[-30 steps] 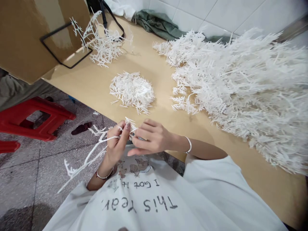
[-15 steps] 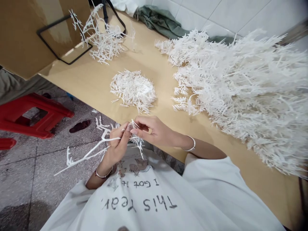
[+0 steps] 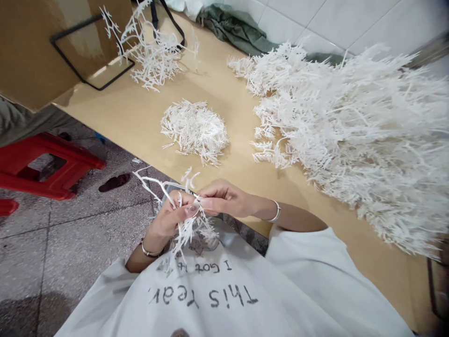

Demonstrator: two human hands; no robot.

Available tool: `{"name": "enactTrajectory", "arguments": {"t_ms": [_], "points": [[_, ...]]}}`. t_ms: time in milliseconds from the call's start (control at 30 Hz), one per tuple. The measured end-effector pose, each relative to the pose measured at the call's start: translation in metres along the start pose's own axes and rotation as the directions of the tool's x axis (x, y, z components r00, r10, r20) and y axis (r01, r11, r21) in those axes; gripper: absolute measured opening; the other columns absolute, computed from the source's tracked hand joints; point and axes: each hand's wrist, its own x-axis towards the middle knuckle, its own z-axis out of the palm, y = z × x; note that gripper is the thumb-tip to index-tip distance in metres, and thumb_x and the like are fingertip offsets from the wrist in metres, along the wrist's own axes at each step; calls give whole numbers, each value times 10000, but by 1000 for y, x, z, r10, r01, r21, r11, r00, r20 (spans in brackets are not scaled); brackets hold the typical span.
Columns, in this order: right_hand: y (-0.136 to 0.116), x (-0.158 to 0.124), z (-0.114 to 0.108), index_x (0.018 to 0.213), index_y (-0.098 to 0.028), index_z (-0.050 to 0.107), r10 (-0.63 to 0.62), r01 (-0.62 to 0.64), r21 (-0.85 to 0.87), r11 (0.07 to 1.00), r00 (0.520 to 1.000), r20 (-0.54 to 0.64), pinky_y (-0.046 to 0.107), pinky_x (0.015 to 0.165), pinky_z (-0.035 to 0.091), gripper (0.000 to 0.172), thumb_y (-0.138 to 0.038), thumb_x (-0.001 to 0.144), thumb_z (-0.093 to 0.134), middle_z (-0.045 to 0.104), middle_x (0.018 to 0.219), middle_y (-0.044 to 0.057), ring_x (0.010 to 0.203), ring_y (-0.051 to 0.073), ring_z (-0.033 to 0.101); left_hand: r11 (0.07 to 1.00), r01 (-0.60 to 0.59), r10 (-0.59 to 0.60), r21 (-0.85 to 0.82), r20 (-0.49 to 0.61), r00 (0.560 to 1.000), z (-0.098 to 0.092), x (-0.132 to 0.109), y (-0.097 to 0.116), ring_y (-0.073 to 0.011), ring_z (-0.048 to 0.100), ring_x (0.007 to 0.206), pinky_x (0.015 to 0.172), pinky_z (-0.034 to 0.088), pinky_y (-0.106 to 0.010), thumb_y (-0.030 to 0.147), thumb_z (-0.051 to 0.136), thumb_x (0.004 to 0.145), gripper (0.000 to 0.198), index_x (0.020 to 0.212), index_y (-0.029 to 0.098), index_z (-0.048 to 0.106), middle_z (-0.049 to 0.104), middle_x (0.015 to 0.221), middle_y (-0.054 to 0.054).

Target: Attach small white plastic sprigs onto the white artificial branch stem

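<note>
My left hand (image 3: 173, 217) is closed around a white branching plastic stem (image 3: 159, 181), whose bare branches stick out to the upper left and whose fine-tipped sprigs hang down before my shirt. Fingers of my right hand (image 3: 224, 199) pinch the same white stem close to my left fingertips; the exact spot they grip is partly hidden. Just beyond my hands, a small heap of short white sprigs (image 3: 194, 130) lies on the tan tabletop (image 3: 242, 171).
A large pile of white branching stems (image 3: 351, 126) covers the table's right side. More bare white branches (image 3: 154, 58) stand at the back left beside a black wire frame (image 3: 101, 86) and a cardboard box (image 3: 42, 47). A red stool (image 3: 52, 166) and a dark shoe (image 3: 114, 182) are on the floor.
The white stem has turned in my left hand: its long branches pointed lower left and now point upper left, with sprigs hanging below. My right hand has shifted slightly down.
</note>
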Motion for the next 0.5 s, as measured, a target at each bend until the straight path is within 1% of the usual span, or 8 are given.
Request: {"name": "enactTrajectory", "arguments": {"t_ms": [33,100,133,200,267,333,400,500], "points": [[3,0,2,606,-160,384,-6,6,114,994,1000,-2,195,424,171,370,-327,925,469,270,534,-83,439,21,207,996,18,-15,-88,39,999,3,2,-1,-51,177,326,362,103,-253,475,607,757,506,436,180,352,257,354,52],[8,-1,6,607,-164,373,2,2,327,945,1000,-13,183,400,157,364,-314,916,494,240,513,-96,405,14,180,967,69,-47,-244,96,994,10,6,-2,-51,151,268,328,118,-248,483,602,746,541,413,192,290,212,297,63],[9,-1,7,605,-166,364,11,-3,407,913,1000,-16,177,387,147,362,-298,910,506,224,503,-102,389,12,168,950,96,-65,-297,111,992,14,8,-1,-50,133,244,315,127,-245,493,606,736,558,410,196,264,183,273,70],[10,-2,7,596,-166,357,20,-13,507,862,1000,-8,166,368,136,359,-264,899,522,213,482,-109,366,10,162,921,160,-120,-354,133,984,19,10,0,-50,107,217,306,136,-238,514,629,699,583,407,199,234,149,241,77],[11,-2,7,581,-165,359,12,-24,554,832,1000,25,158,357,151,366,-255,893,526,213,465,-111,356,12,168,896,233,-182,-377,168,969,21,11,0,-53,106,210,306,137,-232,526,656,654,592,397,200,233,146,228,73],[12,-1,6,567,-164,354,-2,-19,580,815,999,36,153,352,164,375,-247,894,517,213,457,-109,352,12,169,874,276,-212,-401,197,957,21,11,-1,-56,109,207,300,135,-228,533,668,628,597,394,201,230,139,224,71],[14,-1,5,553,-162,345,-7,-5,582,813,1000,19,148,352,170,380,-223,894,501,216,457,-106,352,11,170,860,260,-188,-440,201,961,20,11,-4,-52,93,204,289,120,-223,517,665,634,594,397,198,224,118,225,77],[15,-2,5,542,-161,334,-1,8,583,813,1000,-13,145,349,162,377,-196,888,480,212,458,-103,347,10,170,863,187,-130,-470,152,980,14,12,-14,-47,61,210,269,118,-223,466,626,682,544,415,201,233,97,230,92]]}}
